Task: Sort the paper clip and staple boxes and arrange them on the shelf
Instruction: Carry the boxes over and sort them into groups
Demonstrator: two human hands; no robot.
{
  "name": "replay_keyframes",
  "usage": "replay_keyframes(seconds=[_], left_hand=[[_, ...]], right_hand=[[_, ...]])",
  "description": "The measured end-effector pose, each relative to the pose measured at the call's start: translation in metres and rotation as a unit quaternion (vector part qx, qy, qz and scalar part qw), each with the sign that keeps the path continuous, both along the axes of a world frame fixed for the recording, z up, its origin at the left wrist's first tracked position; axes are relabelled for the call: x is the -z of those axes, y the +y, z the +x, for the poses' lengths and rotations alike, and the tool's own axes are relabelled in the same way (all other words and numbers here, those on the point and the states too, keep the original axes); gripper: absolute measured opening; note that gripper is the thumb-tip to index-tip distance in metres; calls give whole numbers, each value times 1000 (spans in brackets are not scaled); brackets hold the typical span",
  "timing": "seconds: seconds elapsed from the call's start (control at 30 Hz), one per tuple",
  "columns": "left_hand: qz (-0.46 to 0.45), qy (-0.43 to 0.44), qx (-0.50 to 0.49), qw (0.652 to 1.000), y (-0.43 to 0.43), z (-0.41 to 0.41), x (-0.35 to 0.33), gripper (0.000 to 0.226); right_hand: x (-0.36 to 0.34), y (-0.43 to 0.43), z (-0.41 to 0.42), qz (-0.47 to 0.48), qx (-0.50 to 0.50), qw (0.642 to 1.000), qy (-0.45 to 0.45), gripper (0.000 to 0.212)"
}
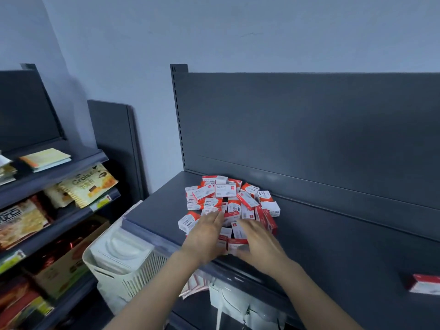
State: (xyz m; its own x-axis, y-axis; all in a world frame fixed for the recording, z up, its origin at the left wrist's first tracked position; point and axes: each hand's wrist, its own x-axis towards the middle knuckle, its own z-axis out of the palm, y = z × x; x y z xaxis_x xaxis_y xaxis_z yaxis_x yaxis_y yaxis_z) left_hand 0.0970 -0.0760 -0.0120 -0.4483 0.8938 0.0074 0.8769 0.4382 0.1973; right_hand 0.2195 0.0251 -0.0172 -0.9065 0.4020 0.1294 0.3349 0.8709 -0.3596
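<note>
A heap of several small red-and-white paper clip and staple boxes (pixel 228 198) lies on the dark grey shelf (pixel 333 246), near its left end. My left hand (pixel 204 234) rests flat, fingers apart, on the heap's near-left side. On the near-right side my right hand (pixel 259 241) is spread against the boxes. Neither hand visibly grips a box; both are blurred. One more red-and-white box (pixel 425 283) lies alone on the shelf at the far right edge of view.
A white plastic basket (pixel 123 267) holding white packets stands below the shelf's left end. On the left, another shelving unit (pixel 59 177) carries snack packets and notepads. The shelf's back panel (pixel 309 129) rises behind the heap.
</note>
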Motion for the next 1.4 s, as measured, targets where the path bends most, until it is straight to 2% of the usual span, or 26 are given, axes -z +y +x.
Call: replay_keyframes(seconds=[0.2, 0.27, 0.37, 0.43, 0.7, 0.97, 1.27, 1.4], left_hand=[[16, 14, 48, 999, -5, -9, 17, 80], [9, 19, 39, 999, -4, -8, 20, 65], [14, 52, 35, 998, -4, -6, 20, 29], [24, 53, 41, 997, -4, -7, 21, 21], [8, 16, 56, 998, 0, -11, 22, 23], [83, 14, 80, 993, 33, 20, -8, 20], [113, -20, 148, 982, 131, 129, -24, 12], [106, -22, 158, 981, 176, 187, -24, 12]], right_hand=[[16, -6, -13, 18, 17, 1000, -17, 52], [19, -6, -14, 31, 20, 999, -15, 42], [20, -6, -14, 38, 16, 999, -15, 27], [19, -6, -12, 38, 14, 999, -12, 21], [17, -5, -5, 32, 39, 998, -39, 17], [0, 16, 41, 20, 108, 994, -3, 15], [-26, 90, 167, 39, 242, 969, 27, 13], [-33, 128, 228, 33, 290, 956, -5, 16]])
